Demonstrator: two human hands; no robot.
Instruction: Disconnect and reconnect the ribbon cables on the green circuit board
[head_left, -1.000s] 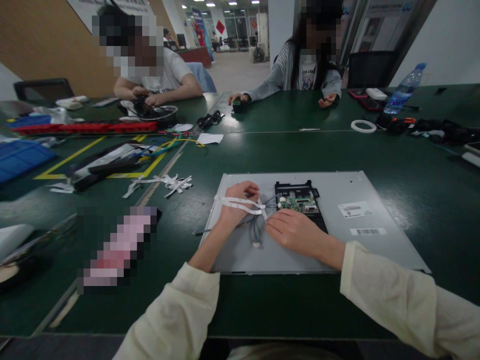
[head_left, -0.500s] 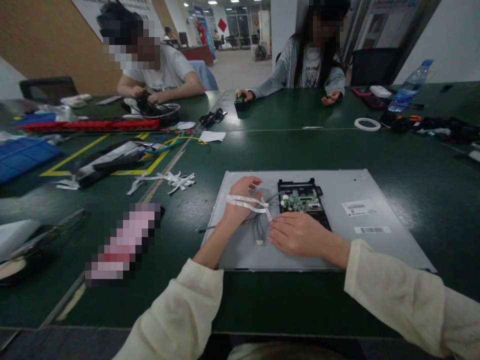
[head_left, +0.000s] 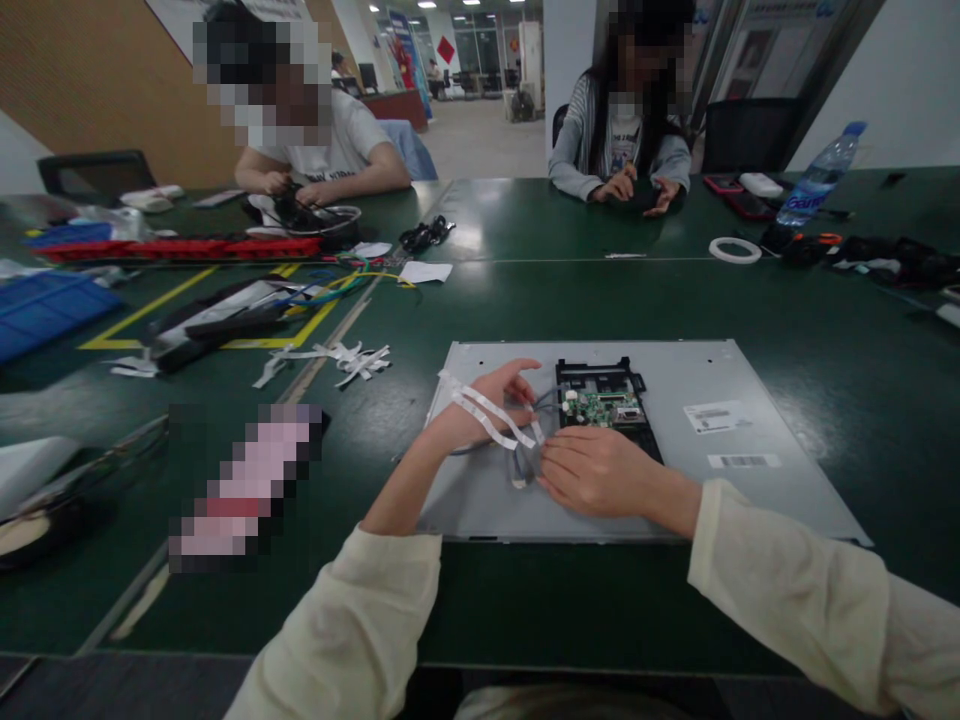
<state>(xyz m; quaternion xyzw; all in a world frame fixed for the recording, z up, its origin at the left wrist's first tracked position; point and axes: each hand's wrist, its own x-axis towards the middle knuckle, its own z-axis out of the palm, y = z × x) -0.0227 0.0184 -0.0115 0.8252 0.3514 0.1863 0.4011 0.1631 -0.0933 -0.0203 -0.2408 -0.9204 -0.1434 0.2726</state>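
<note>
A grey metal panel [head_left: 705, 380] lies flat on the green table [head_left: 570, 300] in front of me. A small green circuit board [head_left: 600, 405] sits in a black frame near the panel's middle. Grey cables [head_left: 521, 455] run from the board toward me. My left hand [head_left: 487, 405] is curled round the cables, with white tape strips [head_left: 487, 410] draped across its back. Just below the board, my right hand [head_left: 600, 470] rests on the panel with fingers together, its tips at the cable bundle.
Loose white tape strips [head_left: 337, 360] lie left of the panel. Further left are cables, a red bar [head_left: 172, 250] and a blue tray [head_left: 45, 310]. A tape roll [head_left: 735, 250] and water bottle [head_left: 817, 185] stand at the right. Two other people work across the table.
My left hand has turned and lifted slightly, so the tape strips now slant across it. The person opposite pulled both hands in close to the body.
</note>
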